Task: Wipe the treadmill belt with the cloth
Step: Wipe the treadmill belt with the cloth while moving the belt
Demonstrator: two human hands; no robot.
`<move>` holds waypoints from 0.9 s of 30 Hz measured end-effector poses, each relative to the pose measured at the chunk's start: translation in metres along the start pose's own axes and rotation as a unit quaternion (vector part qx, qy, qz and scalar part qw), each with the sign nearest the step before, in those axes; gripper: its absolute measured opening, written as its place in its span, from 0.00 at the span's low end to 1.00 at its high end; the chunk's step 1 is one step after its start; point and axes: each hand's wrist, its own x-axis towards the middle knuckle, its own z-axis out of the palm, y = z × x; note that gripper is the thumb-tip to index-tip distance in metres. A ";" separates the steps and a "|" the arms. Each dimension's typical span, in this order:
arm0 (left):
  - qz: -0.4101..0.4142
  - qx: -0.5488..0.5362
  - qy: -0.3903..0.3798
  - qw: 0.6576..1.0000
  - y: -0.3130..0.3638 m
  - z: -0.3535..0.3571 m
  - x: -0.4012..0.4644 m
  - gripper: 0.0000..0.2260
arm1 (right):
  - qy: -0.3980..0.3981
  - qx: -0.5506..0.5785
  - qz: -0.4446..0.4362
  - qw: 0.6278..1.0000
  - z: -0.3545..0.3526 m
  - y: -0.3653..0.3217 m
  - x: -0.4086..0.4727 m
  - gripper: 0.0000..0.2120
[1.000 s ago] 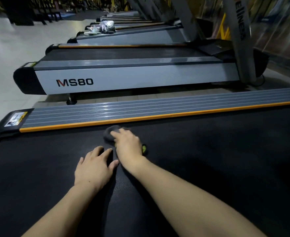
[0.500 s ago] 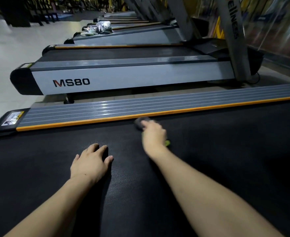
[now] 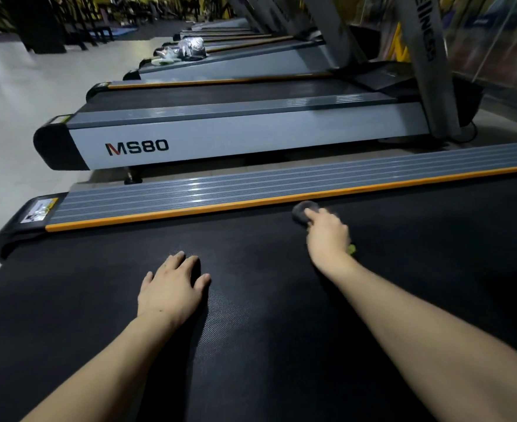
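The right hand [image 3: 327, 236] is pressing a dark cloth [image 3: 302, 212] onto the belt [image 3: 251, 345] just beside the orange edge strip [image 3: 190, 212], its grip closed over the cloth, while the left hand [image 3: 172, 287] is lying flat with fingers apart, so the cloth is risking snagging on the strip.

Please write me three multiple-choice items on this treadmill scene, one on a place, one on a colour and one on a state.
1. Where is the cloth?
A. on the belt by the side rail
B. on the floor
C. on the next treadmill

2. What colour is the strip edging the belt?
A. blue
B. orange
C. white

3. How is the left hand?
A. clenched round a bottle
B. raised in the air
C. flat on the belt

Answers:
1 A, the right hand presses it just below the rail.
2 B, the edge shows orange.
3 C, its fingers lie spread and empty.
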 end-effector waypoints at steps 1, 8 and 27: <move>-0.001 0.002 0.003 1.000 -0.003 -0.001 -0.002 0.23 | -0.004 0.004 -0.027 1.000 0.009 -0.023 -0.011 0.13; -0.005 0.030 0.034 0.999 -0.008 -0.013 -0.026 0.19 | -0.124 0.070 -0.280 0.949 0.027 -0.128 -0.089 0.16; -0.007 0.031 -0.005 0.999 -0.010 0.004 -0.025 0.24 | -0.082 0.139 -0.273 0.949 0.024 -0.120 -0.121 0.16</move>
